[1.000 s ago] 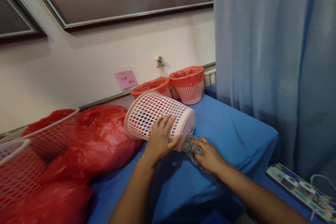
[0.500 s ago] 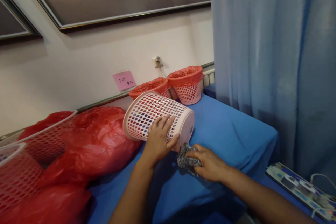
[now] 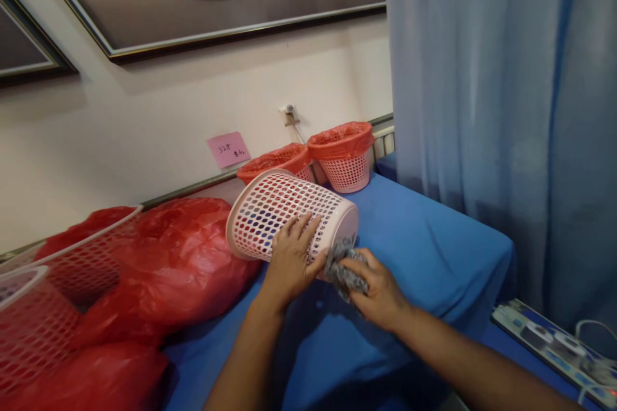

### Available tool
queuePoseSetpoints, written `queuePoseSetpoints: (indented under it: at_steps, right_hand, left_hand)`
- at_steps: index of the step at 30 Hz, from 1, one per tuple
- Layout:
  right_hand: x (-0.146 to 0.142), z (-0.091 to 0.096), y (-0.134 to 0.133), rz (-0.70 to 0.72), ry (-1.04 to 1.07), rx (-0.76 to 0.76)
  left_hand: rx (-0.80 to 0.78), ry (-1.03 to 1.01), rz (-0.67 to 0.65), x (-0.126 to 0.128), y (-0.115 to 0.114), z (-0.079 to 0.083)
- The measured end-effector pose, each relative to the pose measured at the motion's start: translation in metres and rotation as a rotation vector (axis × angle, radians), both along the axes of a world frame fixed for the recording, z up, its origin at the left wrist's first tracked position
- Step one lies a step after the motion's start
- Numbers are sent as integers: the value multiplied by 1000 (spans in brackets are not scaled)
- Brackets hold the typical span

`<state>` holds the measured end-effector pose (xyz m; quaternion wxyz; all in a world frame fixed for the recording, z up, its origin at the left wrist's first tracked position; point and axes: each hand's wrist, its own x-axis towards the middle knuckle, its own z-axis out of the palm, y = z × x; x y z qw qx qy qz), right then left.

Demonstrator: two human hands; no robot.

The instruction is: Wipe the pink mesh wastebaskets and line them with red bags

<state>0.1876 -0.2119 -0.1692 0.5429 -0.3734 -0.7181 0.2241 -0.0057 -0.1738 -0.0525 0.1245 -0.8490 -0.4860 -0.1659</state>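
Observation:
A pale pink perforated wastebasket [image 3: 284, 196] lies tilted on its side in the middle, its rim to the left and its solid base to the right. My left hand [image 3: 292, 253] holds it by the near side, fingers spread over the holes. In my right hand [image 3: 378, 292] a crumpled grey cloth [image 3: 344, 266] is gripped and pressed against the lower edge of the base. Behind the wastebasket stand two more pink baskets, one lined basket [image 3: 347, 170] upright at the right and another lined basket [image 3: 274, 159] partly hidden.
A blue cloth-covered bed [image 3: 434, 225] lies beneath everything. Red plastic bags [image 3: 187, 263] and pink baskets [image 3: 33, 327] crowd the left. A power strip [image 3: 549, 340] with cords sits at the lower right, before a blue curtain [image 3: 467, 77]. A pink note [image 3: 229, 149] is on the wall.
My right hand has moved the grey cloth slightly up along the wastebasket's base. The left hand and the wastebasket have stayed nearly in place.

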Motion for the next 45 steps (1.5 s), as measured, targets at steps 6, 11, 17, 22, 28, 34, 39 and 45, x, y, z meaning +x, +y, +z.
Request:
queuePoseSetpoints:
  at_steps: [6, 11, 17, 22, 28, 34, 39, 45]
  right_hand:
    - [21, -7, -3, 33, 22, -29]
    - [24, 22, 40, -376, 387, 15]
    - [4, 10, 20, -124, 105, 61]
    - [10, -16, -15, 183, -185, -21]
    - [22, 5, 23, -259, 292, 24]
    - [6, 19, 30, -229, 235, 59]
    - [5, -4, -12, 140, -125, -22]
    - [24, -5, 17, -110, 254, -112]
  left_hand:
    - [13, -6, -1, 0, 1, -2]
    - [18, -19, -5, 1, 3, -2]
    - [2, -35, -14, -2, 3, -2]
    - [-1, -39, -16, -3, 2, -3]
    - [-4, -41, 0, 1, 3, -3]
    - [-10, -37, 2, -1, 4, -1]
    - [-8, -37, -11, -2, 4, -3]
    - [4, -54, -5, 1, 5, -3]
